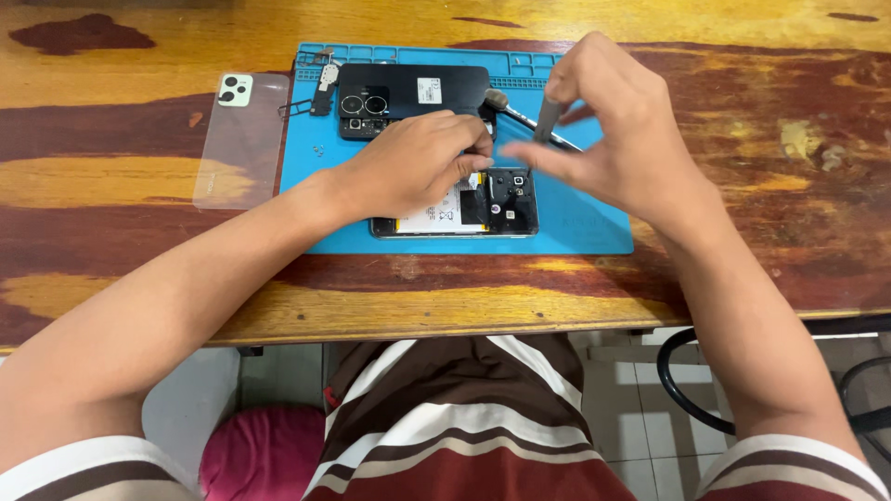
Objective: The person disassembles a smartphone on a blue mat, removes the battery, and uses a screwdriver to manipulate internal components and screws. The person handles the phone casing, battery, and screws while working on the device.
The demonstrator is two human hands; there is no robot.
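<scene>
Right hand [617, 139] is up over the work, fingers pinched shut around a slim grey screwdriver [548, 119] held nearly upright, its tip pointing down toward the camera end of the opened phone [506, 209]; whether the tip actually touches the board is hidden by the fingers. Left hand [418, 162] lies flat across the same phone, fingers curled and pressing down on its middle, thumb and forefinger drawn together near the upper edge, though what, if anything, sits between them cannot be made out. The opened phone lies face down on the near part of the blue repair mat [594, 232], white battery label and dark circuit section showing beside the left hand. Just beyond the hands, the removed black back cover [408, 91] rests on the far part of the mat, camera rings at its left end. A metal tool [520, 113] lies slanted behind the right hand's fingers. At the mat's far left corner sit small loose parts [323, 88]. Off the mat to the left, a clear phone case [243, 139] lies flat on the wooden table [789, 139]. Striped shirt and lap fill the bottom of the view.
</scene>
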